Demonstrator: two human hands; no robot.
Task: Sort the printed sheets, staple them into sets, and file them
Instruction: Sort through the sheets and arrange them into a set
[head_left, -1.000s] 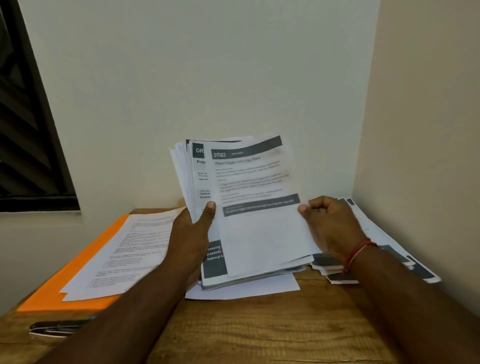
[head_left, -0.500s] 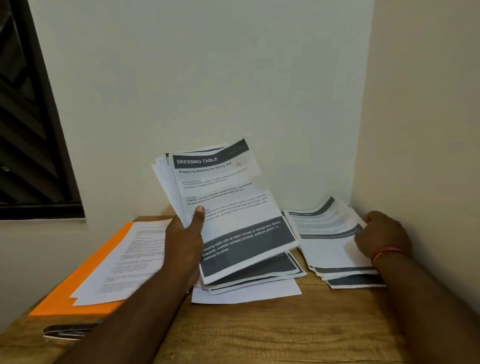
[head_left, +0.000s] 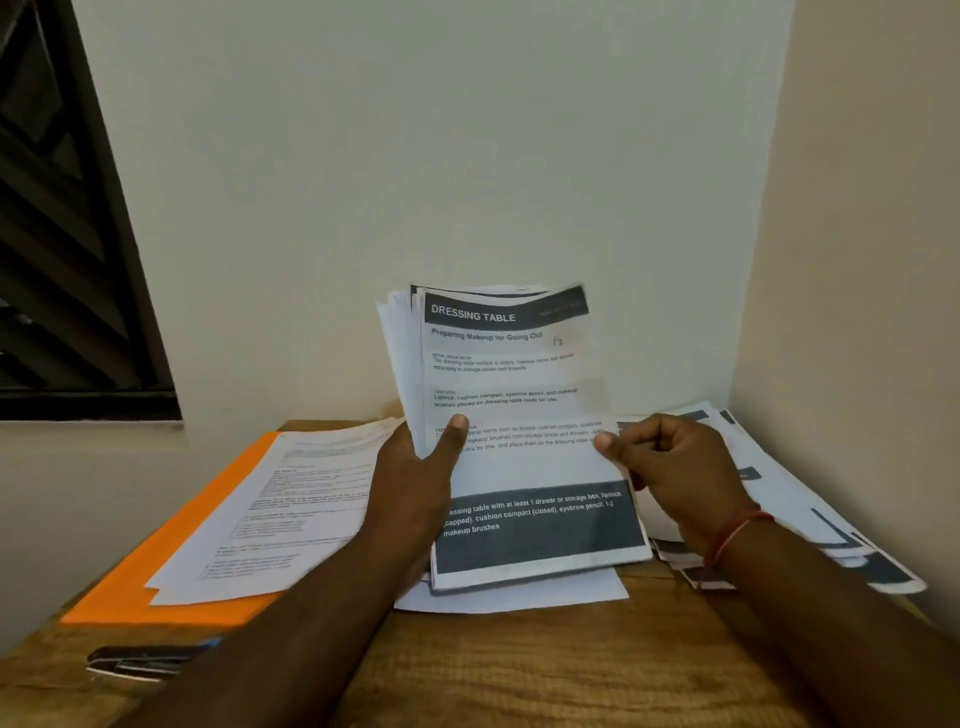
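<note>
The left hand (head_left: 415, 478) grips a stack of sheets (head_left: 410, 364), held upright over the middle of the wooden table (head_left: 519, 675), with its thumb pressed on the front sheet (head_left: 519, 415), headed "DRESSING TABLE". The right hand (head_left: 675, 467) has curled fingers and its thumb tip at that sheet's right edge; it is too blurred to tell whether it pinches the paper. A second pile (head_left: 779, 493) lies fanned beside the right wall. At left, more pages (head_left: 291, 509) lie on an orange folder (head_left: 156, 571), with 1 stapler (head_left: 140, 662) near the table's front edge.
</note>
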